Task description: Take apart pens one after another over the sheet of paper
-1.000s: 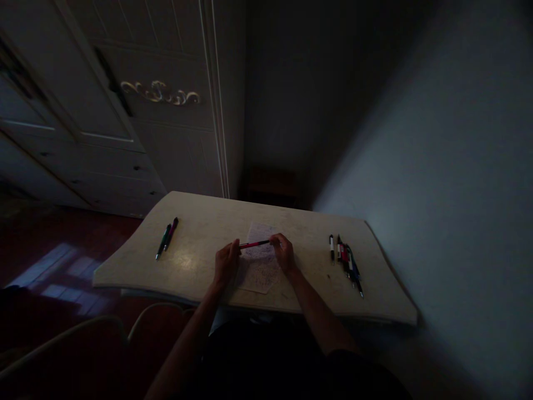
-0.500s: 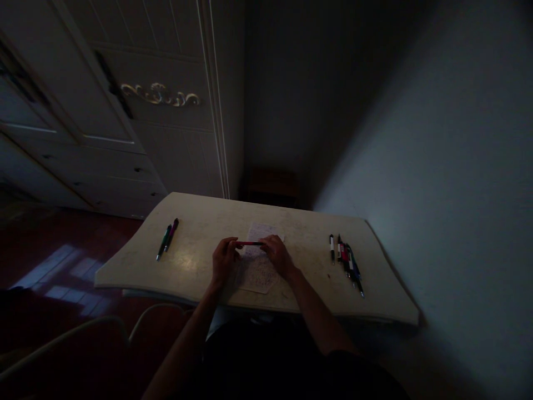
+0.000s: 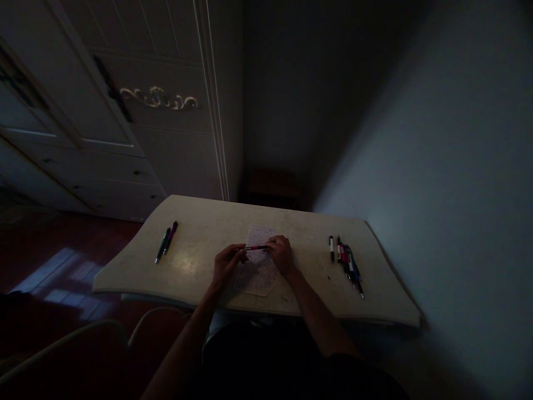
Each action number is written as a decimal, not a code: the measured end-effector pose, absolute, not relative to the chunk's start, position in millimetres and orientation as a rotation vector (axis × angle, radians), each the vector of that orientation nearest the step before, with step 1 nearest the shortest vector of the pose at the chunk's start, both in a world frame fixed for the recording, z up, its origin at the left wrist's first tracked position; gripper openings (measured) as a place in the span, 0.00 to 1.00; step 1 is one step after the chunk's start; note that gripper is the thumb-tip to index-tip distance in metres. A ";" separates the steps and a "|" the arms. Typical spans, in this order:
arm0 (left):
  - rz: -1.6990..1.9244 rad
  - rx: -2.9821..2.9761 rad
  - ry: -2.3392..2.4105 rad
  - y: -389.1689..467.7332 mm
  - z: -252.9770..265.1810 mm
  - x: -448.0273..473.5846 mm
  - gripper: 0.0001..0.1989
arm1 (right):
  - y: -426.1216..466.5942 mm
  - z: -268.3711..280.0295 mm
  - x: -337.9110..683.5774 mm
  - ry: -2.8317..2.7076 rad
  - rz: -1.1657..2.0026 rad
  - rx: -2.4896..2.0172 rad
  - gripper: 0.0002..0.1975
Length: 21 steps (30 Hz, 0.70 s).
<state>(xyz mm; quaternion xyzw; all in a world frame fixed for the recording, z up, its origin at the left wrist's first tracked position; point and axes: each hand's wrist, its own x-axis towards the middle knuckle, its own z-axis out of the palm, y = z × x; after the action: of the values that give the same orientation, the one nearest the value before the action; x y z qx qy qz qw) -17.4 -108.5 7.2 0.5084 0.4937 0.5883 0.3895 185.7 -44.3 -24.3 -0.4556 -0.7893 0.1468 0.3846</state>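
A red and black pen (image 3: 255, 248) is held level between my two hands, above a sheet of paper (image 3: 259, 280) covered in writing. My left hand (image 3: 228, 262) pinches its left end, and my right hand (image 3: 280, 254) has closed fingers on its right end. Under the hands, the paper lies flat on the pale table. Off to the left, a green pen (image 3: 162, 245) and a purple pen (image 3: 170, 238) lie side by side. On the right is a loose group of several pens (image 3: 348, 264), with a white and black pen (image 3: 332, 250) at its left edge.
The pale table (image 3: 208, 222) has worn stains and curved edges. A wall (image 3: 458, 194) runs along its right side. Beyond the table stands a white wardrobe (image 3: 175, 150) with gold trim. A chair back (image 3: 154, 328) is at the lower left.
The pen has tilted slightly, its right end now a little higher than its left. Both hands have shifted slightly and still hold it.
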 end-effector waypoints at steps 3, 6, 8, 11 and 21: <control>1.487 1.354 1.345 -108.5 2.8 -16.6 0.16 | -43.9 -25.2 186.2 -1.992 0.354 -1.186 0.05; 1.504 1.443 1.474 -109.0 0.1 -14.4 0.12 | -44.3 -24.6 185.7 -1.991 0.341 -1.189 0.05; 1.514 1.504 1.525 -108.9 -0.8 -12.8 0.11 | -44.5 -23.7 185.6 -1.988 0.331 -1.182 0.05; 1.502 1.585 1.581 -108.5 -2.1 -11.8 0.10 | -44.2 -23.3 186.0 -1.993 0.276 -1.183 0.04; 1.324 1.732 1.751 -109.8 -3.8 -11.5 0.14 | -45.3 -23.8 186.7 -2.044 0.147 -1.195 0.05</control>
<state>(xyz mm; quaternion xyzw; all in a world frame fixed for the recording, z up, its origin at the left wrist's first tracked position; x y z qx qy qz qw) -11.5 -109.8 -3.8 0.6103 0.6169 0.4665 0.1716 186.7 -45.3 -23.8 -0.4669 -0.7986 0.0573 0.3753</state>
